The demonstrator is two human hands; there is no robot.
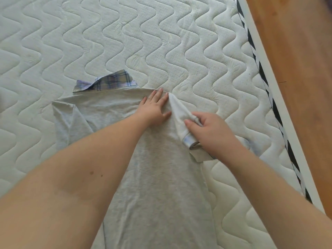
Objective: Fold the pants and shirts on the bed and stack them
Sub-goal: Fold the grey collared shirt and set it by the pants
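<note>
A light grey shirt [154, 173] lies flat on the mattress [125, 42], its plaid collar [107, 81] sticking out at the far edge. My left hand [154, 108] presses flat, fingers straight, on the shirt near its far right shoulder. My right hand [210, 130] grips the shirt's right sleeve [179, 115], which is lifted and turned inward over the body. The sleeve's plaid cuff [188, 141] shows below my fingers. The left sleeve [70, 119] lies folded in at the shirt's left side.
The white quilted mattress extends all around the shirt. Its right edge has black-and-white piping [273, 97] beside a white bed frame [287, 108], with wooden floor [305, 51] beyond.
</note>
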